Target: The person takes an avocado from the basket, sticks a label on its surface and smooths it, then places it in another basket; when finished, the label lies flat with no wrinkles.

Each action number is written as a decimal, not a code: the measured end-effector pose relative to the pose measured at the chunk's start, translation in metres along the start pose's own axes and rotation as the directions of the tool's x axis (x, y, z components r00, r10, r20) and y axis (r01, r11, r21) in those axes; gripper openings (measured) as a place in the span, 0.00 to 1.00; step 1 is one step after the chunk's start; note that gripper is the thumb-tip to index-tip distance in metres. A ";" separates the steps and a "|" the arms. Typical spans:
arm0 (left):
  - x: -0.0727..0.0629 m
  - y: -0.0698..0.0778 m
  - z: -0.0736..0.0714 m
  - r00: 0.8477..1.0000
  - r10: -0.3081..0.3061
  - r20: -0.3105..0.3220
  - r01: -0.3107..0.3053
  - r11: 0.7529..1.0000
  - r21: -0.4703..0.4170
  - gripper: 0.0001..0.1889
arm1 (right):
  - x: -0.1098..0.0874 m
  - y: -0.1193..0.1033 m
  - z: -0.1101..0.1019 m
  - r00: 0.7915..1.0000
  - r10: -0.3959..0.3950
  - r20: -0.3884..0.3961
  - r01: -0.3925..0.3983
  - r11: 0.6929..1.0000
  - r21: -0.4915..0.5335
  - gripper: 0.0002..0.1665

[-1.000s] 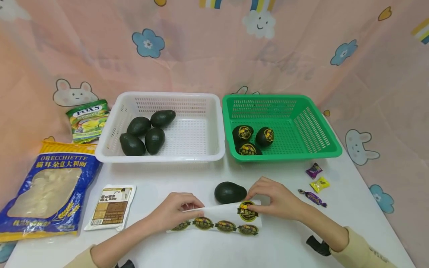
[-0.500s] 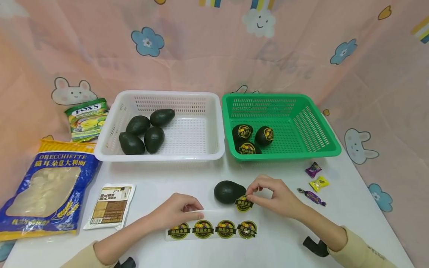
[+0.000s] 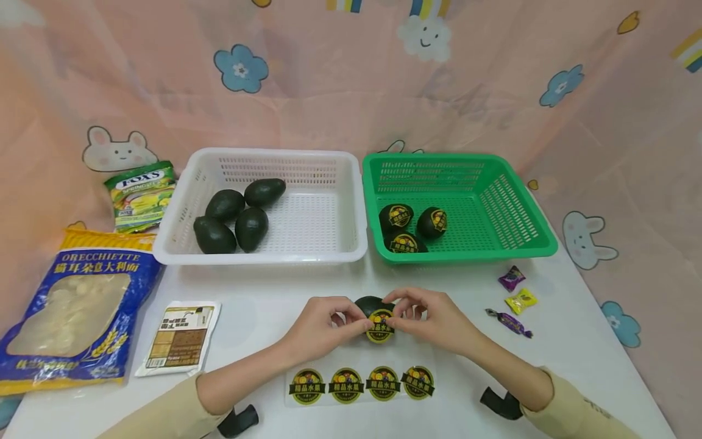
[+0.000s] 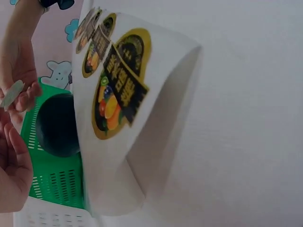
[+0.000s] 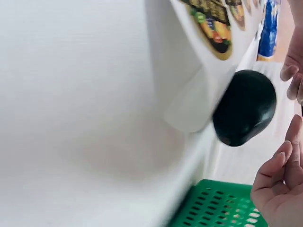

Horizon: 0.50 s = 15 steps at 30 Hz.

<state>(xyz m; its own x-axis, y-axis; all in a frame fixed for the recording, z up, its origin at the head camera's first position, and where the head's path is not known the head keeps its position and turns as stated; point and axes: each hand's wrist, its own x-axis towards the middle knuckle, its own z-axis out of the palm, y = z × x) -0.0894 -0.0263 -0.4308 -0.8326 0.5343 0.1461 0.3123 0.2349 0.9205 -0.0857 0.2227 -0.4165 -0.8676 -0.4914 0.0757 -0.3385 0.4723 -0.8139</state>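
Observation:
A round black-and-gold fruit sticker [image 3: 380,329] is held up in front of a dark green avocado [image 3: 368,302] on the table. My right hand [image 3: 436,317] pinches the sticker's right edge between thumb and fingers. At its left edge, my left hand [image 3: 323,326] grips with thumb and forefinger. The left wrist view shows the sticker's pale back [image 4: 13,94] between the hands, with the avocado [image 4: 57,125] beyond the sheet. Nearer the person lies a clear sticker sheet [image 3: 329,360] with a row of several stickers, its edge curling up in the left wrist view.
Behind stand a white basket [image 3: 258,259] with several plain avocados and a green basket [image 3: 471,256] with labelled ones. On the left lie a pasta bag [image 3: 82,311], a Fox's candy bag [image 3: 141,198] and a small packet [image 3: 180,338]. Wrapped candies [image 3: 521,300] lie on the right.
The right hand has peeled the sticker off the sheet and brought it left before the avocado. My left hand has let go of the sheet and moved right to the sticker. The sheet shifted right.

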 end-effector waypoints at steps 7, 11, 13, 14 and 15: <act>0.003 -0.012 0.001 0.993 -0.111 -0.047 0.115 0.990 0.084 0.07 | 0.002 0.016 0.008 0.983 0.184 0.024 -0.183 0.983 -0.026 0.07; 0.006 -0.017 0.000 0.991 -0.119 -0.066 0.127 0.983 0.136 0.08 | 0.007 0.019 0.011 0.985 0.172 -0.012 -0.172 0.980 -0.104 0.10; 0.008 -0.019 -0.001 0.990 -0.123 -0.065 0.132 0.980 0.151 0.09 | 0.009 0.019 0.011 0.986 0.167 -0.021 -0.169 0.978 -0.123 0.11; 0.009 -0.019 -0.001 0.989 -0.131 -0.061 0.139 0.977 0.158 0.10 | 0.010 0.019 0.012 0.986 0.164 -0.019 -0.165 0.978 -0.130 0.11; 0.009 -0.020 -0.001 0.988 -0.143 -0.056 0.150 0.975 0.166 0.11 | 0.010 0.019 0.012 0.986 0.164 -0.018 -0.165 0.977 -0.134 0.11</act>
<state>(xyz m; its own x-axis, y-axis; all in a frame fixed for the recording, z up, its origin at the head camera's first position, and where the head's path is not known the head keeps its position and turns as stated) -0.1038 -0.0272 -0.4472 -0.8930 0.4488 0.0334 0.2554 0.4442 0.8588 -0.0969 0.2182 -0.4380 -0.9179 -0.3940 -0.0481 -0.2366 0.6404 -0.7307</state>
